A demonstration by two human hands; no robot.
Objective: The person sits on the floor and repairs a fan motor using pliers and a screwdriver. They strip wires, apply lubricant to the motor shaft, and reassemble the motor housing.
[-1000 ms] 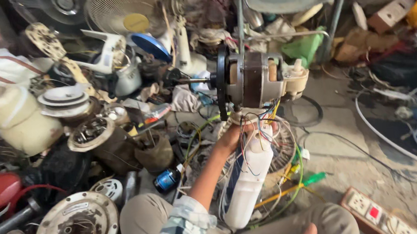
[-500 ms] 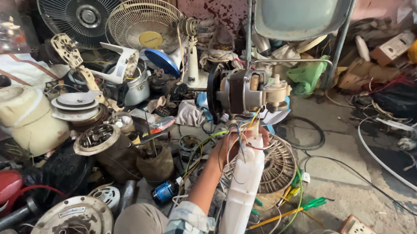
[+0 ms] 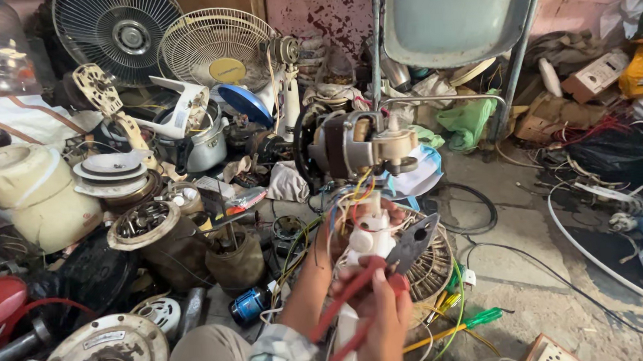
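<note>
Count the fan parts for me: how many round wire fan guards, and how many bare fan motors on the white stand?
Round wire fan guards: 3, one dark, one cream, one lying flat behind the stand.
Bare fan motor atop the white stand: 1.
Total: 4

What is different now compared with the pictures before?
The right hand has come up with red-handled pliers to the wires under the fan motor. The left hand still holds the white fan neck. The clutter around stayed put.
</note>
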